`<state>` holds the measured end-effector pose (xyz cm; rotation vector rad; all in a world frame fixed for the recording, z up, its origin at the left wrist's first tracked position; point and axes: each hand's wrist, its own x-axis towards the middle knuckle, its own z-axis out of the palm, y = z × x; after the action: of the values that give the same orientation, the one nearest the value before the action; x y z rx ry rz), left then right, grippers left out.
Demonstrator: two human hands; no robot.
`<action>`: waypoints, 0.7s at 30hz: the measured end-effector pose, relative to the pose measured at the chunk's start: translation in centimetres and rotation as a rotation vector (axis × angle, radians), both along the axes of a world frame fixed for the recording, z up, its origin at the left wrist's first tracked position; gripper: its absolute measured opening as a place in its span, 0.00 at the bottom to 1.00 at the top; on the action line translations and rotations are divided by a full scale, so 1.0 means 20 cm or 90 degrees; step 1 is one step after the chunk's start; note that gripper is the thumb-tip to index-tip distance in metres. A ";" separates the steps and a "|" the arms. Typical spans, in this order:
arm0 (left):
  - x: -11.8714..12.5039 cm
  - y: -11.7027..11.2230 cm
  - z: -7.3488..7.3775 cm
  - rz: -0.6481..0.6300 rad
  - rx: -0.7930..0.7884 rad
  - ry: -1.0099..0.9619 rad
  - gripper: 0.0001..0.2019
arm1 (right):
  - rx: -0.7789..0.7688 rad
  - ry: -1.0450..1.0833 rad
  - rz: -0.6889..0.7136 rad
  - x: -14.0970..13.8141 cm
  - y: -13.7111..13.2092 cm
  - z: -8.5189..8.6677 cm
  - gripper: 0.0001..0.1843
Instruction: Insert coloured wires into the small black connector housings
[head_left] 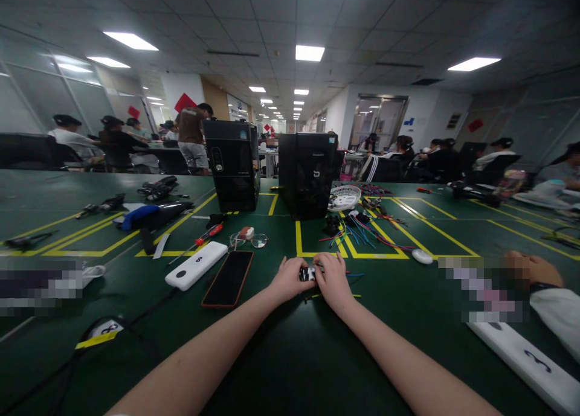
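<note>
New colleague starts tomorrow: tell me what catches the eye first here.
The left hand and right hand pinch a small black-and-white part over the green table, centre front. Behind them stand a left computer tower and a right computer tower, coloured wires tangled to the right. A dark phone and white power bank lie left of the hands.

Both hands (312,280) on small part (307,274) (green table (290,355))

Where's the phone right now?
Head view: the phone lies flat on the table, between the power bank on its left and the left hand, which grips a small part with the right hand.
</note>
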<state>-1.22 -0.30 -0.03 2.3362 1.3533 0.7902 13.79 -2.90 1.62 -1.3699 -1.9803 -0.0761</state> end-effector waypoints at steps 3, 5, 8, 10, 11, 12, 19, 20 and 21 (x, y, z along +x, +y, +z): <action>-0.02 0.02 0.00 0.073 0.009 0.002 0.17 | 0.007 -0.024 0.061 0.05 0.00 0.04 0.14; -0.03 0.03 0.00 0.127 0.010 0.007 0.16 | -0.013 -0.074 0.114 0.07 -0.01 0.06 0.18; -0.06 0.05 0.01 0.154 0.001 0.012 0.15 | -0.066 -0.153 0.192 0.06 -0.04 0.07 0.17; -0.07 0.06 0.02 0.156 -0.013 0.019 0.15 | -0.089 -0.176 0.229 0.04 -0.07 0.08 0.15; -0.07 0.06 0.02 0.154 -0.019 0.022 0.16 | -0.093 -0.179 0.240 0.04 -0.07 0.08 0.15; -0.07 0.06 0.02 0.150 -0.023 0.024 0.16 | -0.089 -0.176 0.242 0.03 -0.08 0.08 0.14; -0.05 0.03 0.02 0.059 0.001 0.026 0.17 | -0.018 -0.080 0.068 0.08 -0.01 0.04 0.15; -0.05 0.03 0.02 0.042 0.007 0.026 0.17 | -0.032 -0.088 0.056 0.09 0.01 0.03 0.14; -0.05 0.03 0.02 0.029 0.009 0.026 0.17 | -0.049 -0.098 0.051 0.10 0.02 0.02 0.13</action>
<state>-2.16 0.21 0.32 2.3531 1.4270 0.7719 15.74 -2.54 2.03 -1.3674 -2.1841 -0.0712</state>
